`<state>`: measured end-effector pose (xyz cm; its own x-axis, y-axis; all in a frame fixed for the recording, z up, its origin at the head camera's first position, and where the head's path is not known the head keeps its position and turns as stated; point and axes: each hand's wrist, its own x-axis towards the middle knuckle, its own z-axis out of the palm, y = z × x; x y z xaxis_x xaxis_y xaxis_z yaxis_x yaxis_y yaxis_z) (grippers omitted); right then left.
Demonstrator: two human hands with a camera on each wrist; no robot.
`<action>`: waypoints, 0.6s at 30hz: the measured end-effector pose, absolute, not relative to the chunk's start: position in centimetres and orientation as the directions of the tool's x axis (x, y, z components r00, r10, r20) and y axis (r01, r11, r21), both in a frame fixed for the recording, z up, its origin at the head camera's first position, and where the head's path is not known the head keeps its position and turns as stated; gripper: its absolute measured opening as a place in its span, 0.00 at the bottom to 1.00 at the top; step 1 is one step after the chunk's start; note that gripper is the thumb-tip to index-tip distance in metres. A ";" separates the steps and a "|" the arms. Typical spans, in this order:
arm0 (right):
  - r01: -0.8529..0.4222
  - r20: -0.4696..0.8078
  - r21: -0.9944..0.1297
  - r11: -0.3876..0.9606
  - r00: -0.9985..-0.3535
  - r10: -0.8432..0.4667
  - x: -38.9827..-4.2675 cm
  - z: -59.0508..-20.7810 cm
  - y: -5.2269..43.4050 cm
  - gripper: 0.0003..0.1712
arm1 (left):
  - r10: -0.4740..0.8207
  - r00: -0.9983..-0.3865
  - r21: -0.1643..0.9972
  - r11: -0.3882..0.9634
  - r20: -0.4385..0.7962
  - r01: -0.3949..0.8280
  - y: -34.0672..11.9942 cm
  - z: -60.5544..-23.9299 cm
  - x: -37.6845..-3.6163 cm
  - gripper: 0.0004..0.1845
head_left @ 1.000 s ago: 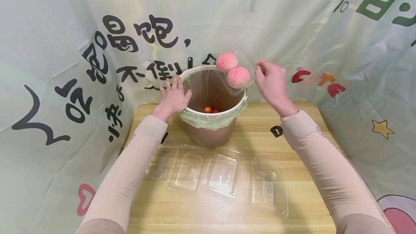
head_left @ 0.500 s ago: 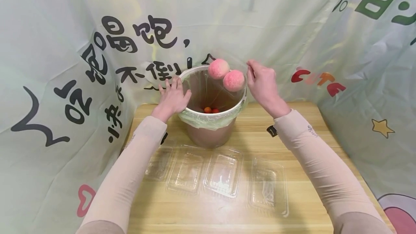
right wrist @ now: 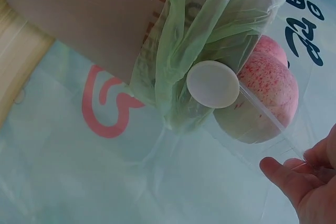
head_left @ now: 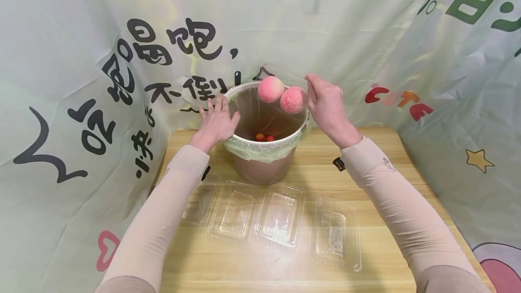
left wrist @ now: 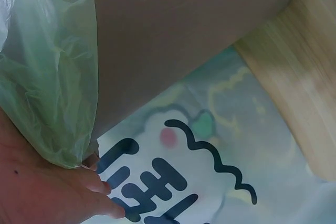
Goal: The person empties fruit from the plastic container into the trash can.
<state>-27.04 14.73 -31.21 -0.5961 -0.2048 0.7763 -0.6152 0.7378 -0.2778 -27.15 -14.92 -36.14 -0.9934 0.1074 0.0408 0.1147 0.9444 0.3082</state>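
Note:
My right hand (head_left: 329, 103) pinches the edge of a clear plastic tray (right wrist: 275, 139) between thumb and fingers. Two pink peaches, one on the left (head_left: 270, 89) and one on the right (head_left: 293, 100), lie in that tray. It is tilted over the mouth of a brown bin (head_left: 264, 168). A pale green bag (head_left: 264, 152) lines the bin and is folded over its white rim. With fingers spread, my left hand (head_left: 216, 121) rests on the rim's left side. Down inside the bin are an orange fruit (head_left: 260, 137) and a red one (head_left: 270, 138), partly hidden.
Several clear plastic trays, such as one in the middle (head_left: 280, 216) and one at the right (head_left: 336, 234), lie on the wooden table (head_left: 228, 270). A printed cloth (head_left: 350, 35) hangs close behind and on both sides. A white round piece (right wrist: 213, 84) sits at the bin's side.
My right hand has moved left and slightly down, bringing the tray and peaches further over the bin. The two peaches have come a little apart. My left hand has stayed on the rim.

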 end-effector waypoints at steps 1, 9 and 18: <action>-0.613 0.776 -0.281 0.738 -0.598 -0.201 -27.0 -31.2 14.7 0.13 | 0.108 -0.993 0.308 0.944 0.040 0.115 -14.9 -36.2 -27.2 0.45; -0.616 0.799 -0.293 0.731 -0.578 -0.167 -27.1 -31.1 14.8 0.12 | 0.109 -0.993 0.315 0.942 0.033 0.114 -14.9 -36.2 -27.1 0.45; -0.608 0.805 -0.321 0.726 -0.579 -0.129 -27.1 -30.9 14.9 0.11 | 0.113 -0.993 0.316 0.942 0.032 0.117 -14.9 -36.0 -27.1 0.45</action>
